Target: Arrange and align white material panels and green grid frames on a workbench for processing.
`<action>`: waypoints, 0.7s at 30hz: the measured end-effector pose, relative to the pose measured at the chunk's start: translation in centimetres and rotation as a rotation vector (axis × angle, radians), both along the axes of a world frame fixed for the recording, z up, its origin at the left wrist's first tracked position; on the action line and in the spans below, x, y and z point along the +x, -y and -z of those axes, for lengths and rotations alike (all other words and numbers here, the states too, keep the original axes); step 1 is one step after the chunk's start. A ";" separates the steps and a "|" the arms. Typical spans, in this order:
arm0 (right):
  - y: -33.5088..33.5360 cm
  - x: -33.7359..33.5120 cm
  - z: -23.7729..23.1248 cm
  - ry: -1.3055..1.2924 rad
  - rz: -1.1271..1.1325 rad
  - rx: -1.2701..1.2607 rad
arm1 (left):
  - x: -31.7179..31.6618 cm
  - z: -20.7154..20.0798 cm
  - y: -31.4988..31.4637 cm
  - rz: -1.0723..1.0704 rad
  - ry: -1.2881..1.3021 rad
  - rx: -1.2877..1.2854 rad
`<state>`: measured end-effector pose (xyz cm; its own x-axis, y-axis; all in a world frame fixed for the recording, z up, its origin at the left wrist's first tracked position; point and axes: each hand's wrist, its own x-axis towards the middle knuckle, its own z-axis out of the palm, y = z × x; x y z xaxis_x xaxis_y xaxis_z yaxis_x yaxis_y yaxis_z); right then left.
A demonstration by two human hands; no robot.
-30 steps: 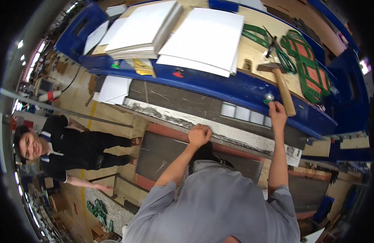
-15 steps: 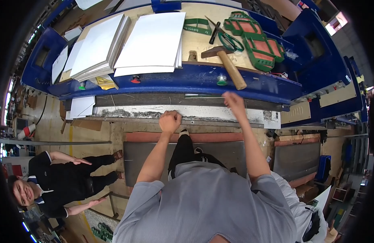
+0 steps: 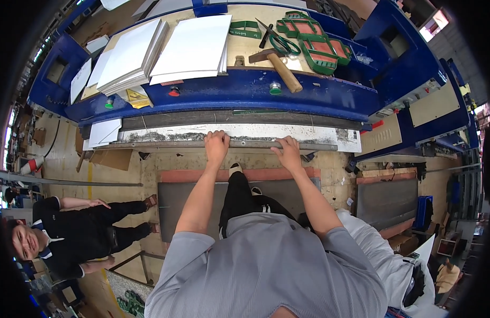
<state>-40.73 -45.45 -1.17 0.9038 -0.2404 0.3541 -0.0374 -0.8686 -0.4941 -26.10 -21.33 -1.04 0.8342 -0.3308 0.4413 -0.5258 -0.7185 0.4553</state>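
Note:
A long white plate [image 3: 308,132] with black scuffs lies in the low slot of a blue press, along a grey front rail [image 3: 176,143]. My left hand [image 3: 217,147] is at the middle of this edge, its fingers curled over the plate's front. A short way to the right, my right hand [image 3: 288,152] hooks its fingers over the same edge, thumb lower and apart. Above, on the press's wooden top, lie a hammer [image 3: 283,72], green-handled scissors [image 3: 285,44] and a green cutting die [image 3: 316,45] with red pads. Neither palm is visible.
White sheets [image 3: 194,45] and a thicker stack [image 3: 129,55] cover the top's left side. Green buttons [image 3: 275,89] and a red button [image 3: 174,91] stick out of the blue beam [image 3: 224,93]. A person [image 3: 75,236] stands at left. Dark mats [image 3: 194,204] lie on the floor.
My right hand has come down and left from below the hammer handle to the plate's front edge. My left hand has uncurled somewhat over that edge. The person at left has lowered an arm.

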 end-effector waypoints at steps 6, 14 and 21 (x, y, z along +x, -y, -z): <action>-0.1 0.0 -0.4 -0.047 0.009 -0.013 | -0.1 -0.2 0.1 0.000 -0.026 -0.012; -0.7 -2.2 0.2 -0.058 -0.010 0.017 | -2.4 0.3 -1.1 -0.007 -0.032 -0.025; -1.9 -6.4 -0.2 -0.242 -0.033 0.090 | -6.5 1.3 -3.3 0.045 -0.201 -0.038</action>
<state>-47.10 -43.56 -1.00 0.9675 -0.2300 0.1051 -0.1363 -0.8243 -0.5495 -32.61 -18.02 -2.34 0.8915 -0.3559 0.2801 -0.4526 -0.6768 0.5806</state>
